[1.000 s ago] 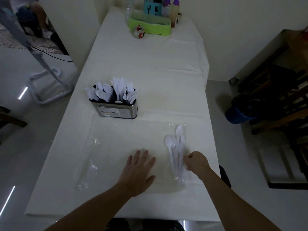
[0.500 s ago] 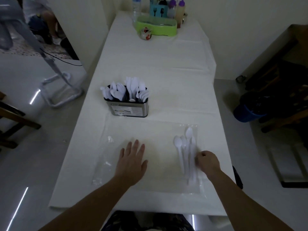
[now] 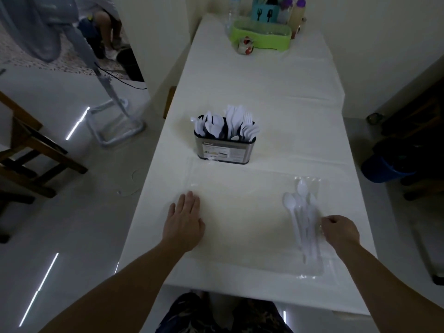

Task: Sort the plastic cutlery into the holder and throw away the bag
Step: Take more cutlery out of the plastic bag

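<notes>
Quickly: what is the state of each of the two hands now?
Left hand: open, fingers straight, flat on the clear bag.
Right hand: fingers curled beside the white spoons; whether it pinches a spoon or the bag cannot be told.

Dim, low-contrast head view with wide-angle warp.
The white table (image 3: 264, 97) was the brightest area, its far end lighter than the near edge. The right side fell into near-black shadow, hiding detail around the blue bucket (image 3: 382, 169). Thin white glare streaks lay on the glossy floor (image 3: 60, 212) at left. Straight edges bowed toward the frame borders. Spoons (image 3: 302, 219) looked soft and washed out against the cloth.
</notes>
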The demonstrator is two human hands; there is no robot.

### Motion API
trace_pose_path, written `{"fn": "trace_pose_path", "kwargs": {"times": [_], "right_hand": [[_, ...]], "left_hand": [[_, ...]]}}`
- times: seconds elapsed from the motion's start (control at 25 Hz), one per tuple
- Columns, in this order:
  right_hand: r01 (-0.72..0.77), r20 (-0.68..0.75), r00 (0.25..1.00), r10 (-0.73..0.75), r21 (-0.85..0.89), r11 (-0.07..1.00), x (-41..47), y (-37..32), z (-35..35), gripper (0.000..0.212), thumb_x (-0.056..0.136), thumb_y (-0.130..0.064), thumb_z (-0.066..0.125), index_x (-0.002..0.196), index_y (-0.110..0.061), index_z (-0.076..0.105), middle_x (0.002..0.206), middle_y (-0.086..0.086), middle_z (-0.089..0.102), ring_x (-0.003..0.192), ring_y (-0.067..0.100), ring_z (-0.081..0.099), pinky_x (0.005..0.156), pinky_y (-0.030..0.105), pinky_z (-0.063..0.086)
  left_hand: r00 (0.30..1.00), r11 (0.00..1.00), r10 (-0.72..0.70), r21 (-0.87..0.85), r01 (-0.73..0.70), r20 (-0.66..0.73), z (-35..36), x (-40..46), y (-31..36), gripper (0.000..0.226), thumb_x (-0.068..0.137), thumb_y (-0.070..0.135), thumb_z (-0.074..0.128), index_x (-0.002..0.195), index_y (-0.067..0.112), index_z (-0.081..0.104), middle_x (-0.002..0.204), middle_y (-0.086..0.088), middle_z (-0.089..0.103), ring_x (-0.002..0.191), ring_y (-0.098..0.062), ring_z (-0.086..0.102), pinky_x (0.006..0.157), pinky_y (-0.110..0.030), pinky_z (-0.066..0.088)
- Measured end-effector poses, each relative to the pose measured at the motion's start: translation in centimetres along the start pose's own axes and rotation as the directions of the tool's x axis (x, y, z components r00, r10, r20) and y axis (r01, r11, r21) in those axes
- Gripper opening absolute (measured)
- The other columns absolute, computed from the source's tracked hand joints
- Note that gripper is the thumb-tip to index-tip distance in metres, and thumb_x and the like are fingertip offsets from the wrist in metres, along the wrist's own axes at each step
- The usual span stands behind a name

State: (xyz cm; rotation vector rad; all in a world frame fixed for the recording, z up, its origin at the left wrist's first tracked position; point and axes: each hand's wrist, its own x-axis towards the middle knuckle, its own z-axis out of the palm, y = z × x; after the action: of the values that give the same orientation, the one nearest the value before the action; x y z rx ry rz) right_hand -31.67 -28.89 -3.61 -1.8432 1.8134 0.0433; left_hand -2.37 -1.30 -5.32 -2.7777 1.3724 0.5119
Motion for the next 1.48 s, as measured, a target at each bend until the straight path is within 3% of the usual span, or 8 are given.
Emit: {"fn": "trace_pose_path", "kwargs": {"times": [0.16, 0.36, 0.56, 0.72, 1.0, 1.2, 1.36, 1.48], "right_hand": [[-0.043, -0.026, 0.999, 0.044, 0.028, 0.999, -0.4, -0.4, 0.6, 0.027, 0.095, -0.021, 0.050, 0.097, -0.007, 0.073, 0.097, 0.017, 0.072, 0.085, 0.035, 0.065, 0.078, 0.037, 0.050], [-0.039, -0.094, 0.995, 0.042, 0.034, 0.999, -2.1, -1.9, 0.1, 0.026, 0.093, -0.017, 0.050, 0.094, -0.006, 0.074, 0.103, 0.017, 0.072, 0.100, 0.036, 0.066, 0.083, 0.034, 0.049], [-0.004, -0.053, 0.999, 0.014, 0.186, 0.983, -4.4, -2.7, -1.6, 0.021, 0.093, -0.019, 0.051, 0.089, -0.015, 0.072, 0.089, 0.005, 0.073, 0.086, 0.026, 0.069, 0.071, 0.027, 0.050], [0.118, -0.097, 0.991, -0.096, 0.247, 0.962, -6.8, -5.4, -3.5, 0.014, 0.094, -0.021, 0.056, 0.086, -0.025, 0.066, 0.088, 0.000, 0.073, 0.081, 0.021, 0.070, 0.075, 0.034, 0.057], [0.261, -0.120, 0.965, -0.233, 0.337, 0.905, -12.6, -11.1, -7.4, 0.009, 0.092, -0.021, 0.062, 0.089, -0.022, 0.071, 0.081, -0.008, 0.074, 0.071, 0.009, 0.071, 0.064, 0.020, 0.050], [0.256, -0.091, 0.966, -0.240, 0.272, 0.928, -13.7, -13.7, -6.7, 0.019, 0.092, -0.029, 0.058, 0.104, -0.017, 0.065, 0.094, -0.003, 0.070, 0.088, 0.018, 0.068, 0.082, 0.036, 0.056], [0.247, -0.034, 0.969, -0.245, 0.121, 0.961, -13.5, -14.6, -5.9, 0.033, 0.089, -0.029, 0.063, 0.094, 0.003, 0.065, 0.074, 0.006, 0.062, 0.072, 0.021, 0.058, 0.071, 0.036, 0.049], [0.241, -0.001, 0.970, -0.241, 0.074, 0.968, -13.8, -15.0, -5.7, 0.026, 0.094, -0.019, 0.057, 0.104, 0.000, 0.071, 0.100, 0.010, 0.072, 0.098, 0.026, 0.066, 0.090, 0.038, 0.053]], "left_hand": [[0.997, 0.997, 0.072, 0.024, -0.072, 0.008, 0.2, 0.9, 1.2, 0.069, 0.093, 0.039, 0.032, 0.155, 0.011, 0.020, 0.164, -0.014, 0.013, 0.151, -0.034, 0.012, 0.120, -0.051, 0.018], [0.969, 0.972, 0.236, 0.008, -0.236, -0.073, 1.6, 1.7, 4.0, 0.069, 0.088, 0.044, 0.029, 0.145, 0.009, 0.043, 0.154, -0.019, 0.038, 0.140, -0.041, 0.036, 0.106, -0.057, 0.036], [0.950, 0.949, 0.314, -0.015, -0.314, -0.003, 3.0, 1.9, 7.9, 0.066, 0.091, 0.049, 0.028, 0.148, 0.019, 0.042, 0.154, -0.014, 0.040, 0.138, -0.047, 0.036, 0.104, -0.061, 0.036], [0.943, 0.945, 0.320, 0.038, -0.324, 0.088, 2.9, 1.6, 8.1, 0.062, 0.089, 0.045, 0.029, 0.140, 0.019, 0.052, 0.151, -0.012, 0.045, 0.134, -0.051, 0.037, 0.100, -0.063, 0.037], [0.935, 0.948, 0.314, -0.007, -0.317, 0.163, 2.0, 1.2, 8.0, 0.073, 0.086, 0.043, 0.005, 0.157, 0.026, 0.015, 0.165, -0.006, 0.011, 0.148, -0.045, 0.008, 0.116, -0.058, 0.015], [0.938, 0.953, 0.303, -0.084, -0.293, 0.167, 1.3, 1.2, 8.0, 0.064, 0.099, 0.033, 0.026, 0.157, 0.026, -0.001, 0.166, -0.001, -0.008, 0.151, -0.035, -0.007, 0.122, -0.051, 0.004], [0.935, 0.943, 0.325, -0.115, -0.311, 0.140, 0.4, 1.2, 6.9, 0.067, 0.100, 0.030, 0.030, 0.158, 0.018, -0.002, 0.166, -0.003, -0.011, 0.152, -0.028, -0.007, 0.123, -0.045, 0.006], [0.952, 0.952, 0.301, -0.074, -0.297, 0.051, -0.2, 1.0, 4.8, 0.065, 0.097, 0.032, 0.027, 0.157, 0.013, 0.012, 0.166, -0.008, 0.004, 0.152, -0.030, 0.004, 0.122, -0.048, 0.012]]}}
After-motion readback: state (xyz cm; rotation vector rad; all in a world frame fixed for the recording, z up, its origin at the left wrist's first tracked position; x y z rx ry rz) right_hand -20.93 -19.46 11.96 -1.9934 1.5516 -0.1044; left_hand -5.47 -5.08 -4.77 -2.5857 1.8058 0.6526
